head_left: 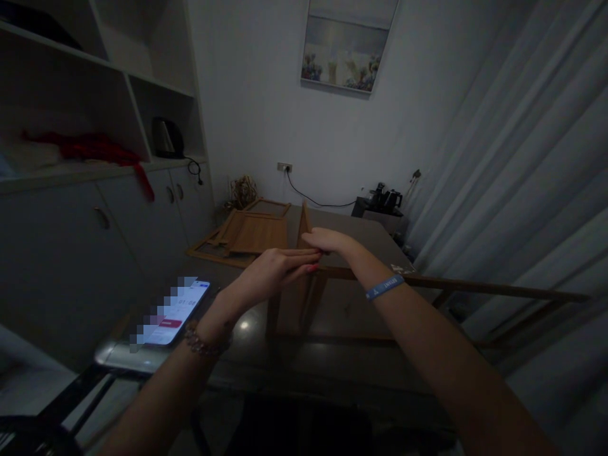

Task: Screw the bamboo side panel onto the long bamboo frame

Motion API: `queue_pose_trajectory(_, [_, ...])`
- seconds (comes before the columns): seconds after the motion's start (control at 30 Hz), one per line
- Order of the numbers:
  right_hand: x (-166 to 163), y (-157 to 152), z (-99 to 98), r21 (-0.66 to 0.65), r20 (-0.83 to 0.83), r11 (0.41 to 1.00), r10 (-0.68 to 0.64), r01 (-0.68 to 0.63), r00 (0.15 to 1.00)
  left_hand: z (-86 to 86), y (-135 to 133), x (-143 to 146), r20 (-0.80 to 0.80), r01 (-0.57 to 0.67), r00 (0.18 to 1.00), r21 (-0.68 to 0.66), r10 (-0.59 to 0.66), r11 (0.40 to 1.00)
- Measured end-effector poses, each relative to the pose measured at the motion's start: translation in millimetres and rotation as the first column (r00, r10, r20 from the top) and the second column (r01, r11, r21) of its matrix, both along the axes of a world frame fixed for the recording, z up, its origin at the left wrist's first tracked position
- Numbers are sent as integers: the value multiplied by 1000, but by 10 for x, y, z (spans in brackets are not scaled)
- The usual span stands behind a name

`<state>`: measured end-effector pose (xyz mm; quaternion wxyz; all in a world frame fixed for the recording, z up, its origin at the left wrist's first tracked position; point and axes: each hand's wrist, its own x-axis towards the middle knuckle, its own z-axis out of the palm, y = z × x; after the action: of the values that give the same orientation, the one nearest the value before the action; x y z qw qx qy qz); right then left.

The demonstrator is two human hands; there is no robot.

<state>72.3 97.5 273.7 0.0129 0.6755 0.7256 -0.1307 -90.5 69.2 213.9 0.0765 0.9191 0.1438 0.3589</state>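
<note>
A wooden frame of thin brown bars stands upright on the dark table. My right hand, a blue band on its wrist, lies curled over the top of an upright wooden panel where it meets the frame. My left hand, with a beaded bracelet, is stretched out flat, fingers together, its fingertips touching the frame just under the right hand. What the right fingers grip is partly hidden by the hand.
Flat wooden panels and frames lie stacked at the table's far left. A lit phone rests near the front left corner. White cabinets with a kettle stand left, a curtain right, a small tray with cups at the back.
</note>
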Motion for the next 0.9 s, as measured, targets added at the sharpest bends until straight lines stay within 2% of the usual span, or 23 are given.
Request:
queue_pose_trajectory(0.23, [52, 28, -40, 17, -96, 1000, -19, 21, 995, 16, -3, -8, -17, 11, 1000, -34, -12, 999])
queue_pose_trajectory(0.57, [108, -38, 80, 40, -130, 999, 2, 3, 992, 29, -9, -2, -31, 11, 999, -33, -12, 999])
queue_pose_trajectory(0.77, [169, -179, 117, 114, -142, 993, 27, -10, 989, 37, -27, 3, -23, 11, 1000, -40, -12, 999])
queue_pose_trajectory(0.9, [234, -316, 141, 267, -155, 963, 12, 30, 988, 14, -2, 2, -1, 22, 1000, -18, -22, 1000])
